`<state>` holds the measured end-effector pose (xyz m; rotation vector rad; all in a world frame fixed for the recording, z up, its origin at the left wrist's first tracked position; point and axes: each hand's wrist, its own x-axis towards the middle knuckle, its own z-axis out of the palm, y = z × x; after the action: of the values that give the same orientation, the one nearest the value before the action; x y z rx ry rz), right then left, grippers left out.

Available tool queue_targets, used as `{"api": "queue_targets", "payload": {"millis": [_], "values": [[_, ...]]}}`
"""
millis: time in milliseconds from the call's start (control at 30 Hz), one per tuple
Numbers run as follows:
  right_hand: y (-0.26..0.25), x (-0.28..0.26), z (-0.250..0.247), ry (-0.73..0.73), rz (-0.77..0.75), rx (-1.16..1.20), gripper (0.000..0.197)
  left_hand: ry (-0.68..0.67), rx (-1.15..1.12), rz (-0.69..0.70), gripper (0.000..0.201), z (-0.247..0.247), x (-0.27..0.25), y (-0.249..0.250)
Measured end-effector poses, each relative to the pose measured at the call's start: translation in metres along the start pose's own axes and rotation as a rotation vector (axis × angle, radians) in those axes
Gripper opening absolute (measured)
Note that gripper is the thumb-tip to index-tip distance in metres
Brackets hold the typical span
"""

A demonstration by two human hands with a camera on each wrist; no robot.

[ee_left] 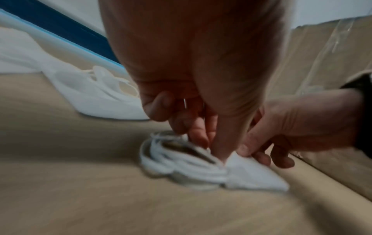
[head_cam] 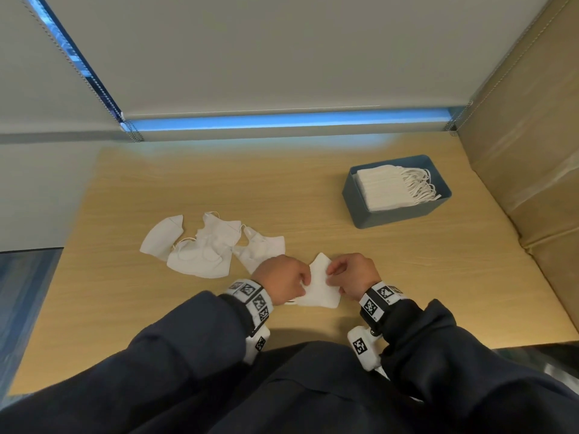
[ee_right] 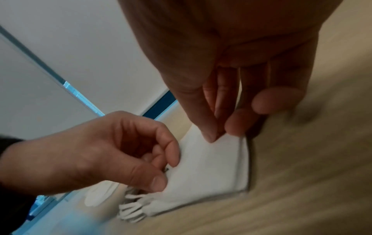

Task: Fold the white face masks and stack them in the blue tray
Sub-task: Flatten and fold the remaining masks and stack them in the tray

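Dark sleeves [head_cam: 175,349] nearest; left hand [head_cam: 280,281] and right hand [head_cam: 354,275] both pinch folded mask [head_cam: 319,288] on pale wood table [head_cam: 407,292]. Grey partition [head_cam: 250,57] behind, cardboard [head_cam: 532,151] right.

Right wrist cam is pretty blurry but here's what you get: the right hand [ee_right: 231,66] fills the top of the frame, thumb and fingertips [ee_right: 237,122] pinching the upper edge of a folded white face mask [ee_right: 211,171] lying on the light wood table [ee_right: 302,182]. The left hand [ee_right: 84,152] comes in from the left edge, fingers curled, pinching the mask's left side. The ear loops [ee_right: 130,209] bunch out at the lower left of the mask. A pale wall with a blue strip [ee_right: 163,103] runs behind.
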<state>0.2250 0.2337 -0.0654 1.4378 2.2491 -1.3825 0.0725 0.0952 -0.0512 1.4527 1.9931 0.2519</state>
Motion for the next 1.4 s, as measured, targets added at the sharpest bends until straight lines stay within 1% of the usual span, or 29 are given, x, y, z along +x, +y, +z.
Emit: {"api": "queue_targets", "payload": {"millis": [33,100,133,167,233,267,333,400,433,500,567,633,700,733,800,833,900,967,1000,1067,1133,1200,1233,1300,1367,1400], "values": [[-0.002,0.001,0.001,-0.012,0.009,-0.045,0.021,-0.027,0.047,-0.006,0.018,0.002,0.003,0.0],[-0.006,0.003,0.002,-0.024,0.006,-0.107,0.019,-0.029,0.068,-0.006,0.018,0.0,0.005,-0.003],[-0.01,0.003,0.001,-0.021,-0.017,-0.119,0.018,-0.014,0.012,-0.002,0.016,-0.004,0.005,-0.007],[-0.016,0.001,0.001,-0.007,-0.056,-0.12,0.017,0.014,-0.102,-0.006,0.014,-0.01,0.002,-0.011],[-0.033,-0.002,0.0,0.015,-0.132,-0.092,0.01,0.131,-0.32,-0.044,0.009,-0.025,-0.007,-0.025],[-0.044,-0.002,0.001,0.01,-0.149,-0.067,0.008,0.217,-0.36,-0.081,0.007,-0.031,-0.013,-0.036],[-0.067,0.002,0.008,-0.007,-0.168,-0.075,0.007,0.362,-0.332,-0.171,0.005,-0.041,-0.029,-0.065],[-0.091,0.013,0.02,-0.028,-0.169,-0.174,0.007,0.445,-0.247,-0.281,0.001,-0.047,-0.05,-0.098],[-0.102,0.02,0.026,-0.039,-0.163,-0.259,0.014,0.47,-0.207,-0.333,0.002,-0.049,-0.062,-0.114],[-0.119,0.032,0.039,-0.066,-0.161,-0.455,0.034,0.486,-0.184,-0.406,0.009,-0.048,-0.084,-0.141],[-0.132,0.038,0.051,-0.082,-0.164,-0.624,0.045,0.511,-0.193,-0.433,0.019,-0.044,-0.103,-0.161],[-0.137,0.044,0.063,-0.08,-0.172,-0.746,0.053,0.586,-0.161,-0.461,0.028,-0.04,-0.116,-0.176],[-0.141,0.047,0.073,-0.069,-0.176,-0.816,0.054,0.627,-0.174,-0.563,0.035,-0.038,-0.122,-0.187],[-0.143,0.048,0.076,-0.073,-0.181,-0.843,0.049,0.606,-0.188,-0.621,0.035,-0.037,-0.123,-0.189],[-0.147,0.047,0.077,-0.093,-0.201,-0.842,0.036,0.527,-0.186,-0.674,0.031,-0.034,-0.123,-0.191],[-0.148,0.046,0.076,-0.101,-0.218,-0.8,0.029,0.507,-0.181,-0.67,0.026,-0.032,-0.123,-0.191],[-0.15,0.043,0.067,-0.13,-0.228,-0.582,0.018,0.507,-0.202,-0.64,0.015,-0.031,-0.122,-0.191],[-0.153,0.035,0.052,-0.196,-0.228,-0.298,0.021,0.544,-0.296,-0.624,0.011,-0.034,-0.124,-0.194],[-0.156,0.028,0.043,-0.209,-0.236,-0.195,0.021,0.578,-0.369,-0.62,0.011,-0.037,-0.126,-0.196],[-0.163,0.014,0.025,-0.184,-0.256,-0.046,0.015,0.66,-0.516,-0.606,0.015,-0.045,-0.133,-0.201],[-0.169,0.004,0.01,-0.146,-0.247,0.118,0.008,0.734,-0.729,-0.601,0.015,-0.055,-0.143,-0.203],[-0.171,0.0,0.002,-0.1,-0.209,0.256,0.016,0.791,-0.986,-0.58,0.01,-0.068,-0.156,-0.203],[-0.171,0.0,0.002,-0.086,-0.178,0.31,0.019,0.813,-1.057,-0.572,0.01,-0.075,-0.163,-0.202],[-0.173,-0.002,0.009,-0.081,-0.112,0.402,0.02,0.845,-1.052,-0.564,0.017,-0.089,-0.175,-0.199],[-0.177,-0.006,0.021,-0.085,-0.054,0.491,0.021,0.87,-0.916,-0.53,0.036,-0.106,-0.184,-0.19],[-0.18,-0.008,0.028,-0.09,-0.033,0.537,0.024,0.866,-0.837,-0.486,0.041,-0.116,-0.188,-0.182]]}}
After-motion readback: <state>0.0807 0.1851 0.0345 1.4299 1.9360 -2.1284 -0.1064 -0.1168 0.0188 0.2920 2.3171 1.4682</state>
